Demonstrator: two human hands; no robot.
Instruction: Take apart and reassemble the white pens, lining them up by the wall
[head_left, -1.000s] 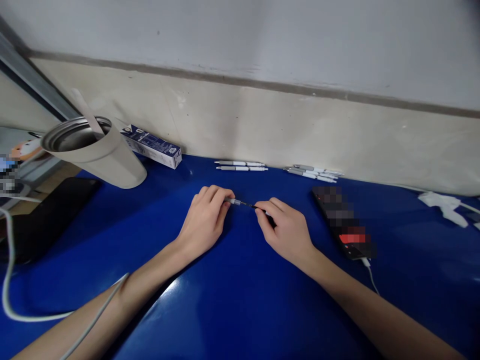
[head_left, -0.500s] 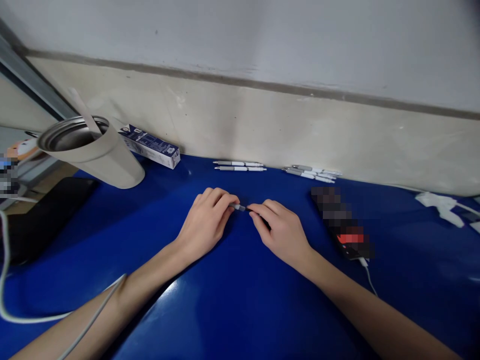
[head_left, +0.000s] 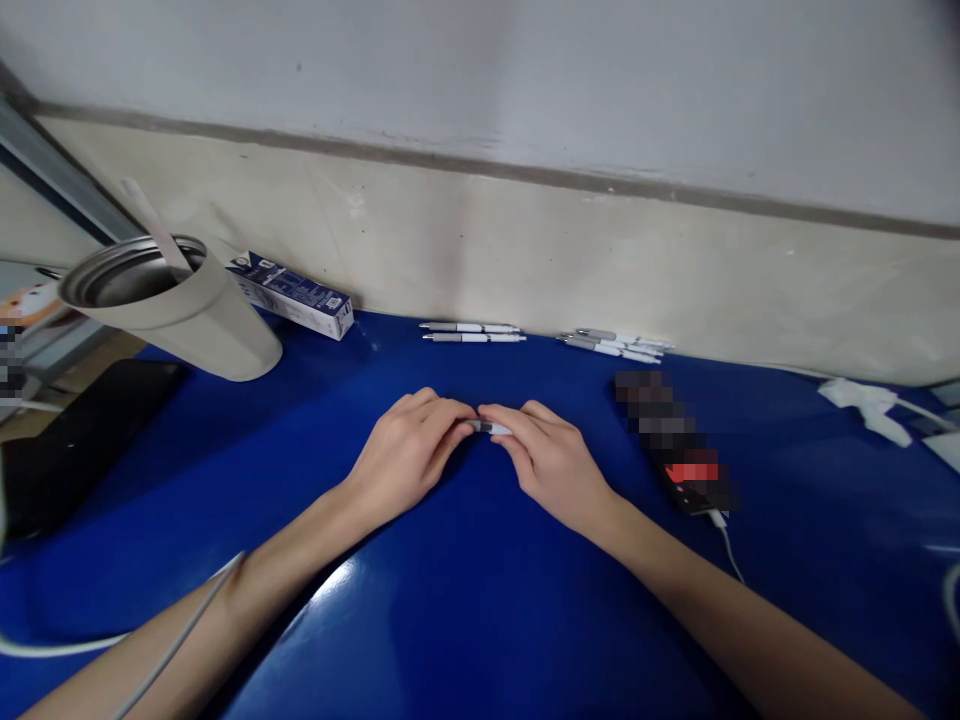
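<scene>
Pinching a white pen [head_left: 491, 427] between their fingertips, the left hand [head_left: 409, 450] and right hand [head_left: 551, 458] close around it over the blue counter [head_left: 480, 590], with more pens [head_left: 471, 332] lying along the wall [head_left: 480, 240].

"How is the light?"

"Bright and even, with a white glare streak on the glossy blue tabletop [head_left: 480, 620], lower middle, and soft shadow under the left hand [head_left: 405, 455]."

"Sharp?"

"Mostly; the frame's edges bow, and the dark rectangular phone [head_left: 675, 440] is pixelated."
</scene>
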